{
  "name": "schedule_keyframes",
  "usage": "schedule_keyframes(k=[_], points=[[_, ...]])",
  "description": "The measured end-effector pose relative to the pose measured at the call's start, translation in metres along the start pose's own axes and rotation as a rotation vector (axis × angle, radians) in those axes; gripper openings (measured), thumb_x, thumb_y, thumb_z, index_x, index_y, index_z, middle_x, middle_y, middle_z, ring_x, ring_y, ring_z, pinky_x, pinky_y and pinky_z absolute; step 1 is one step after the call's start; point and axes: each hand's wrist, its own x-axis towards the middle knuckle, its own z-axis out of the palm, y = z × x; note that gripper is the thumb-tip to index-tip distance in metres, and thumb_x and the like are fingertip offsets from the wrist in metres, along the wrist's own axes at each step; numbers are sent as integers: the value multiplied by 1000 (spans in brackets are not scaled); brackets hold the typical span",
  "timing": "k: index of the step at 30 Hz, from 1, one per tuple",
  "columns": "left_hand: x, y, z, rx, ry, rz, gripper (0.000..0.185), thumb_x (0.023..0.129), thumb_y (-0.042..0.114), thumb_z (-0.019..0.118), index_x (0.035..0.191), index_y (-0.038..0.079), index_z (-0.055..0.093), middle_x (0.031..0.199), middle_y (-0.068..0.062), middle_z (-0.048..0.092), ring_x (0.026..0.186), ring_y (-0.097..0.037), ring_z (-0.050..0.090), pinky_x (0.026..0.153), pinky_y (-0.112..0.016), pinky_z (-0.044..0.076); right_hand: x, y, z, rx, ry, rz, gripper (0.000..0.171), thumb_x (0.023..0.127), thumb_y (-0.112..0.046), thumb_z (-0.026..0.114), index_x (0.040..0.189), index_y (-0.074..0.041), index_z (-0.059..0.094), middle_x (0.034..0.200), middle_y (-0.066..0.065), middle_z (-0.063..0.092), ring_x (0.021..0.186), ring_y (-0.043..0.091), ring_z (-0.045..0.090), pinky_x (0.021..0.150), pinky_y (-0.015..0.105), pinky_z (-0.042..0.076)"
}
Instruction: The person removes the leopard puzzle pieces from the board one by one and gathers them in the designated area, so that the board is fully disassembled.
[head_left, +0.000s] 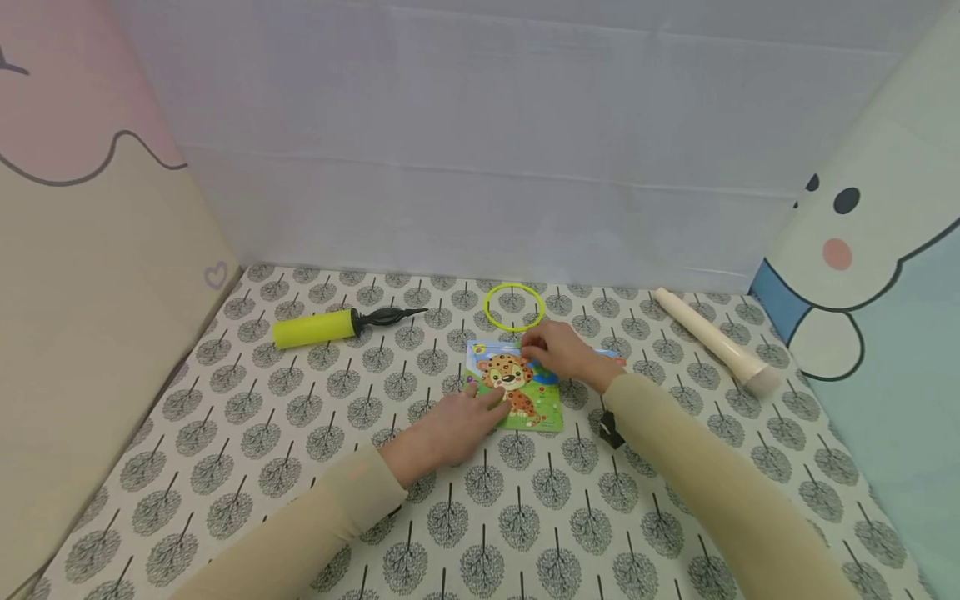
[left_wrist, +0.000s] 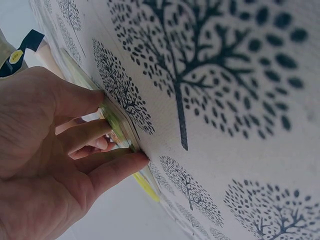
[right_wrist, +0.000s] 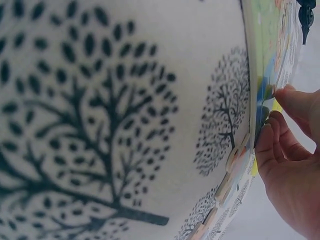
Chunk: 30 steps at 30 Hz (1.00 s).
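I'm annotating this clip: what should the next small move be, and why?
Probably a light press with the right hand at the upper right of the leopard picture board, since it is at that corner and the left hand touches the lower left, where it could steady the board. Whether the right hand holds anything is unclear.

The left hand (head_left: 456, 425) rests on a colourful rectangular leopard-picture board (head_left: 521, 387); the right hand (head_left: 564, 353) covers its upper-right corner, near a thin yellow ring (head_left: 486, 307).
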Motion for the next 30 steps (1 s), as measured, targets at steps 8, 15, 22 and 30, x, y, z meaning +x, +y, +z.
schedule_keyframes(k=[8,15,22,30], points=[[1,0,1,-17,14,3,51,87,1,60,135,13,48,141,-12,42,118,-45,48,87,-48,51,0,0,-1,30,-12,51,9,95,-16,62,95,-11,68,85,-2,60,75,13,56,67,33,49],[1,0,1,-3,-8,-13,54,87,1,59,138,14,46,144,-11,40,120,-43,47,89,-47,50,1,4,1,81,-21,98,14,94,-17,62,103,-8,69,91,-1,64,82,14,60,74,33,51],[1,1,-1,-10,-15,-17,57,87,1,59,141,13,44,145,-12,39,121,-44,46,91,-48,49,0,6,-1,154,-39,138,14,92,-14,65,104,-7,67,95,0,64,89,15,60,80,34,51],[1,1,-1,-3,-17,-19,57,87,0,59,140,13,45,145,-12,39,121,-45,46,90,-48,49,-2,0,-9,199,-44,100,15,92,-7,62,106,-2,67,93,5,63,86,19,59,77,34,51]])
